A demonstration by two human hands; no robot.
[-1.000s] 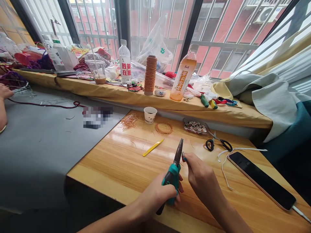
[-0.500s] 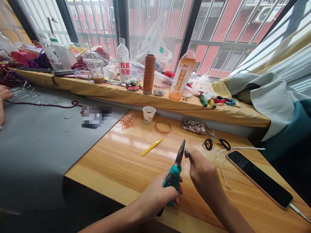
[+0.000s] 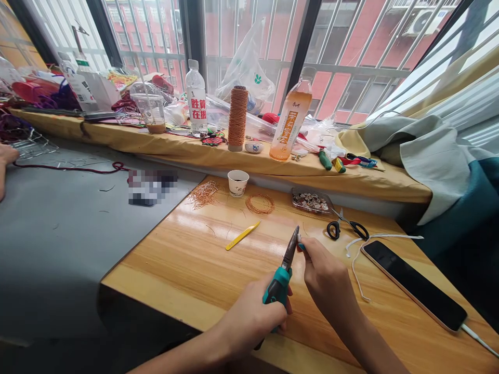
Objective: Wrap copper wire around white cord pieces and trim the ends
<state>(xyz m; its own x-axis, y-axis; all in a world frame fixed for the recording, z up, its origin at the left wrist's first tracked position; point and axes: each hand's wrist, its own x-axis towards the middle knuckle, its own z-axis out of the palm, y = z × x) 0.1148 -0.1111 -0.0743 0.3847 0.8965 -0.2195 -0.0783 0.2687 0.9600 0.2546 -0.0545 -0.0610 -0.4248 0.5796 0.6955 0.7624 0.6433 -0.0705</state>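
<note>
Over the wooden table (image 3: 202,265), my left hand (image 3: 255,314) is wrapped round the teal and black handles of needle-nose pliers (image 3: 289,254). Their dark jaws point up and away, with the tips at the fingers of my right hand (image 3: 326,267). That hand pinches a small whitish piece (image 3: 299,238), mostly hidden by the fingertips; the plier tips seem to touch it. Beyond the hands lie a yellow craft knife or tweezers-like tool (image 3: 242,236), a coil of copper-coloured wire (image 3: 260,204) and a heap of short wire pieces (image 3: 204,194).
A paper cup (image 3: 237,183) and a clear tray of small pieces (image 3: 312,201) stand at the back. Black-handled scissors (image 3: 333,230), white cord (image 3: 360,280) and a phone (image 3: 415,285) lie right. Another person's hand (image 3: 8,154) is far left. Bottles and a thread spool (image 3: 237,118) line the sill.
The plier tips have moved slightly right, closing the gap to the small whitish piece in my right fingers. The view has shifted a little.
</note>
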